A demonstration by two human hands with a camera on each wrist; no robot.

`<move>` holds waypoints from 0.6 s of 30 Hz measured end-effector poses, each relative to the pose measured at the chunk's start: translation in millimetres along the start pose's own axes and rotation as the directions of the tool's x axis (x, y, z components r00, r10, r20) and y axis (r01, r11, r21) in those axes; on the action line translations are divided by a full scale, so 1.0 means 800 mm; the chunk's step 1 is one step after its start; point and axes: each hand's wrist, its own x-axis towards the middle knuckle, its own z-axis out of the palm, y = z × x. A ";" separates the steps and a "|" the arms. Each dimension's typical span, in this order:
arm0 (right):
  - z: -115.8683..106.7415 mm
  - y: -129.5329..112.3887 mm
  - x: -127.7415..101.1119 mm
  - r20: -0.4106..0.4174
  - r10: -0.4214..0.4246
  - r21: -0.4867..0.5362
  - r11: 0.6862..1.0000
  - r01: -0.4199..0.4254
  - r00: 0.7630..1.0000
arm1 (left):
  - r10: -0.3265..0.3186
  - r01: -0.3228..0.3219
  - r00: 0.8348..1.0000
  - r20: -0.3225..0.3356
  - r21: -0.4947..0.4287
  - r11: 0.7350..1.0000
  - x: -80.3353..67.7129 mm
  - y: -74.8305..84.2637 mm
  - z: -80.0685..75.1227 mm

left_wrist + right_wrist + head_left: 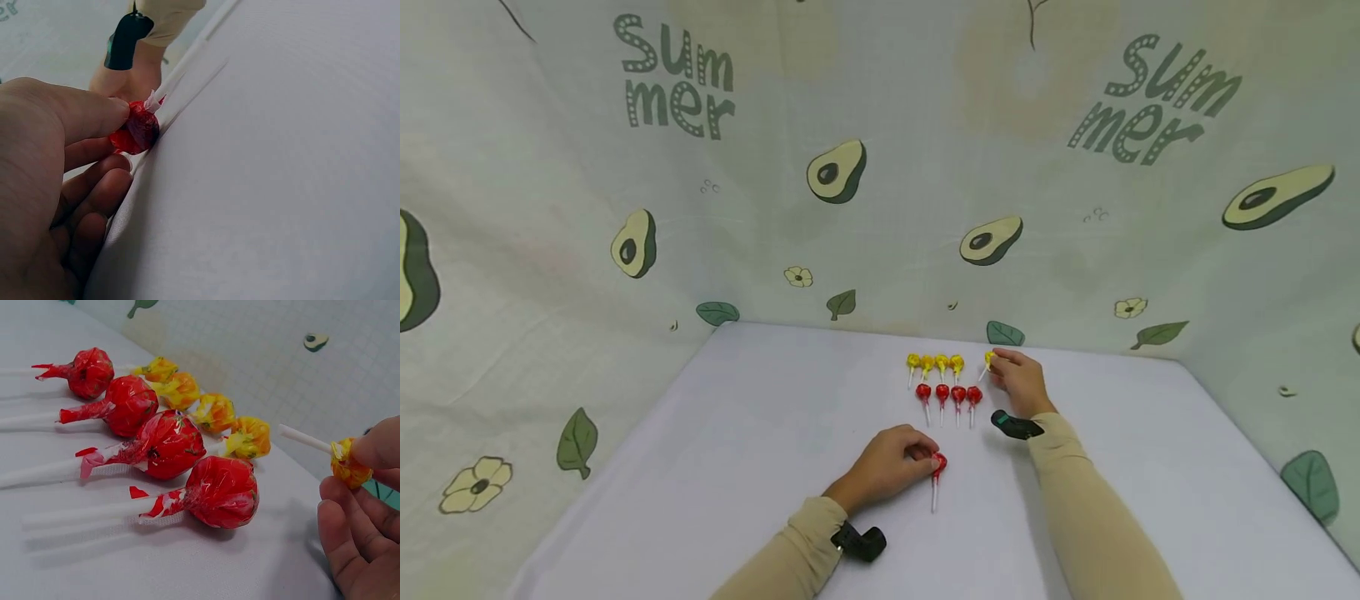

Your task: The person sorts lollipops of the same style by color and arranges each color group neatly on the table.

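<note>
My left hand [891, 465] pinches a red-wrapped lollipop [139, 128] by its candy head, thumb on top, low over the white table. The white stick points back toward me in the head view. At the far side, my right hand [1018, 379] holds a yellow lollipop [350, 464] between thumb and fingers, its stick jutting free. To the left of that hand lies a row of several yellow lollipops [942, 363]. Nearer to me is a row of several red lollipops [958, 395], heads pointing away and sticks toward me.
A white cloth covers the table [737, 433]. Behind it and at both sides hangs a pale curtain [895, 242] printed with avocados, leaves and lettering. Each wrist wears a black camera mount, the left one [859, 542] close over the table.
</note>
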 end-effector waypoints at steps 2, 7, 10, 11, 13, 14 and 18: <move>0.002 0.002 0.001 -0.005 -0.012 -0.022 1.000 0.012 1.000 | 0.000 0.000 1.000 0.001 -0.003 1.000 -0.002 -0.001 0.000; 0.006 0.005 0.002 0.001 -0.057 -0.125 0.991 0.057 0.998 | 0.013 -0.013 1.000 0.008 -0.017 1.000 -0.005 -0.002 0.000; 0.008 0.004 0.002 -0.002 -0.085 -0.187 0.979 0.083 0.996 | 0.025 -0.024 1.000 0.006 -0.017 1.000 -0.006 -0.001 0.000; 0.009 0.004 0.002 -0.006 -0.089 -0.198 0.976 0.086 0.996 | 0.028 -0.028 1.000 0.005 -0.017 0.999 -0.006 0.000 -0.001; 0.012 0.002 0.002 -0.017 -0.096 -0.230 0.969 0.090 0.995 | 0.031 -0.031 1.000 0.001 -0.010 0.999 -0.005 0.001 -0.001; 0.013 0.002 0.001 -0.021 -0.100 -0.246 0.965 0.092 0.995 | 0.032 -0.032 0.999 0.000 -0.006 0.999 -0.005 0.001 -0.002; 0.018 0.001 0.001 -0.039 -0.096 -0.309 0.948 0.080 0.995 | 0.025 -0.025 1.000 0.001 0.003 1.000 -0.003 0.003 -0.003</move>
